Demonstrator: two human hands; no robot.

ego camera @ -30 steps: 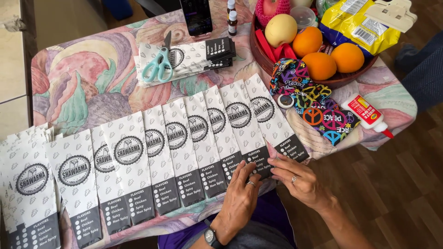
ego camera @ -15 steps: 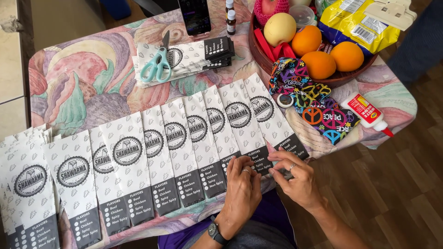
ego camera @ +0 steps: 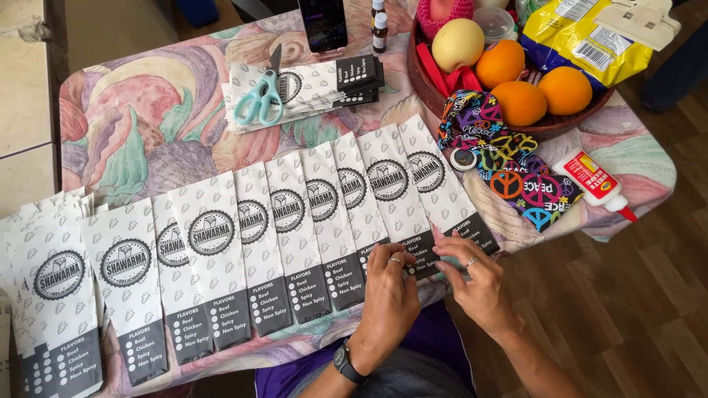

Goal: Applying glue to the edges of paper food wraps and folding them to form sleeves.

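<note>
My left hand (ego camera: 389, 284) and right hand (ego camera: 476, 278) meet over the black bottom edge of one white printed paper sleeve bag (ego camera: 402, 200), fingertips pinched together on its lower fold; whether anything small sits between them I cannot tell. That bag lies second from the right in the fanned row of matching bags (ego camera: 221, 258), overlapped so each dark bottom strip stays exposed along the counter (ego camera: 147, 125) edge nearest me. Beyond that bag rest the teal-handled scissors (ego camera: 262, 92) on a spare stack, and to its right the white glue bottle (ego camera: 594, 180), both within reach
</note>
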